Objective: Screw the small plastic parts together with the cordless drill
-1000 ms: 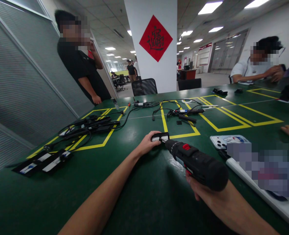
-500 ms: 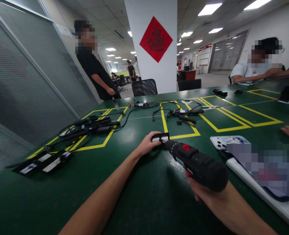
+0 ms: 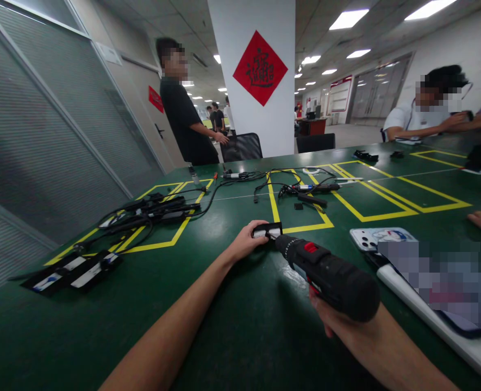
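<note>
Head view: cordless drill (image 3: 332,271), matte black plastic with red switch, and small black-and-white block (image 3: 274,227), oblong, on green bench (image 3: 244,326).
Block sits at the middle of the smooth, faintly glossy bench, pinched by my left hand (image 3: 246,241), thumb on its near face; my right hand (image 3: 322,310) wraps the drill's grip, partly hidden beneath the rounded body. Slim bit (image 3: 273,235) points at the block's pale face; whether it touches I cannot tell. Just beyond, flat yellow tape (image 3: 307,227) in rectangles; to the left, tangled rubbery black cables (image 3: 158,209) and flat black-and-white strips (image 3: 91,274); to the right, a pale phone (image 3: 381,236), round-cornered, with dark round lenses.
</note>
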Demonstrator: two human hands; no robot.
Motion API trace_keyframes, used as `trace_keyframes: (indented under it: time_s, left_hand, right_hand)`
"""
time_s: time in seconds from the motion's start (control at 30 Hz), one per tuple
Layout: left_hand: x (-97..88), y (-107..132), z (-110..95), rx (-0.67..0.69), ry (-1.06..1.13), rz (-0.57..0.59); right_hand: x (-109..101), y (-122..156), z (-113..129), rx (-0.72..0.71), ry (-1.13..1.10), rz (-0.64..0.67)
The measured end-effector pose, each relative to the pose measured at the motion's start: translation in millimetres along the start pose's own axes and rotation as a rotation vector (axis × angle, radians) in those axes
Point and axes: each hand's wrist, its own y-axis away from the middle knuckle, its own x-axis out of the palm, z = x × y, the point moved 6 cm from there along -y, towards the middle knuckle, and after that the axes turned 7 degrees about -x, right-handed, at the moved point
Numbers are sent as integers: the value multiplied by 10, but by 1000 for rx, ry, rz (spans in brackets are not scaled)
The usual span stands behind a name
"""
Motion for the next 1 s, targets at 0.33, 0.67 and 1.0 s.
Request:
trace_keyframes:
  time_s: [0.33, 0.67, 1.0]
  left_hand:
    - [6, 1, -4, -8, 11, 2]
    - [6, -17, 22, 12, 16, 15]
    - [-1, 2, -12, -3, -2, 5]
  right_hand:
    - [-21, 8, 35, 2, 2, -29]
    - [15, 7, -91, -15, 26, -72]
    - [-25, 19, 21, -29, 28, -23]
